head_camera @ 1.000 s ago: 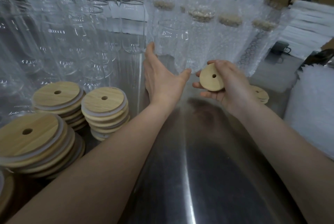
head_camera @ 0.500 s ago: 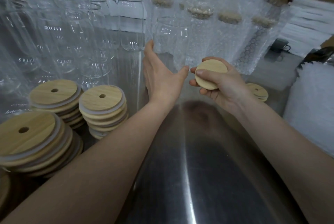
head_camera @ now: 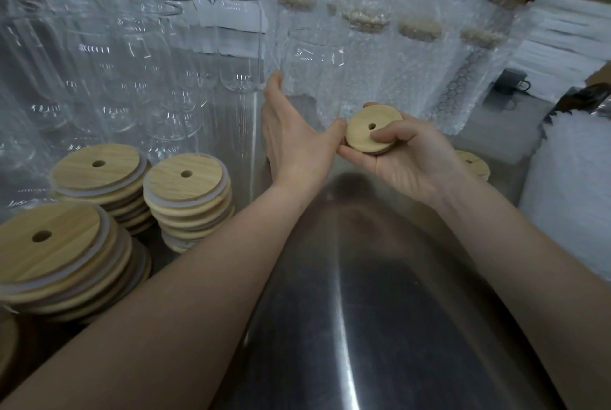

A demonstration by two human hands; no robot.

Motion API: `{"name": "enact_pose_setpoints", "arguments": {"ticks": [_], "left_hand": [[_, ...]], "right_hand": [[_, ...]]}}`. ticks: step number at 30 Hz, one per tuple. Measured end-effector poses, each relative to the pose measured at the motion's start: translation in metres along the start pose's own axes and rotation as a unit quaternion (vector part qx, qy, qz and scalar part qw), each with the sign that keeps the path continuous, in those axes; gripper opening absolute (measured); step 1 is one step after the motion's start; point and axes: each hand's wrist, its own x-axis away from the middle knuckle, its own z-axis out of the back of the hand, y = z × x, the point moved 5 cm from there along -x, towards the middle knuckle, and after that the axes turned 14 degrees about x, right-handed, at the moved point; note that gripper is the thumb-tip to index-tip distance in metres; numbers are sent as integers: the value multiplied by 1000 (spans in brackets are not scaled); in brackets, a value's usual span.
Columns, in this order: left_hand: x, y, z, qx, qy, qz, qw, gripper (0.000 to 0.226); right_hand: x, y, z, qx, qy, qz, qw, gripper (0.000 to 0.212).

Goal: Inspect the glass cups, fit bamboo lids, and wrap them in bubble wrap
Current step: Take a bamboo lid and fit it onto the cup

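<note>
Just above centre, the left hand (head_camera: 297, 141) grips a bare glass cup (head_camera: 312, 59) low on its body, its fingers (head_camera: 274, 85) curled round the far side and the thumb on the near side. At about 3 o'clock from it, touching its thumb tip, the right hand (head_camera: 406, 161) pinches a bamboo lid (head_camera: 372, 131), thumb on top beside the straw hole, fingers beneath. Stacks of lids (head_camera: 186, 184) stand at 8 to 9 o'clock on the steel desk (head_camera: 363, 310), unwrapped glasses (head_camera: 132, 62) at 10 o'clock, bubble-wrapped cups (head_camera: 416, 65) at 1 o'clock.
</note>
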Motion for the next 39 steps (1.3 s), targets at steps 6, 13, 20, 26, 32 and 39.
{"name": "enact_pose_setpoints", "arguments": {"ticks": [6,13,20,26,32,39], "left_hand": [[0,0,1,2,0,1,1000,98],[1,1,-1,7,-5,7,1000,101],[0,0,-1,3,-9,11,1000,96],[1,0,-2,0,-12,11,1000,97],[1,0,-2,-1,-13,7,1000,97],[1,0,-2,2,-15,5,1000,96]], "right_hand": [[-1,2,-1,-21,20,3,1000,34],[-4,-1,8,82,63,52,993,26],[-2,-4,15,200,75,92,973,23],[0,-6,18,206,105,94,968,10],[-2,-5,16,215,97,99,967,41],[-10,4,13,74,20,50,996,76]]}}
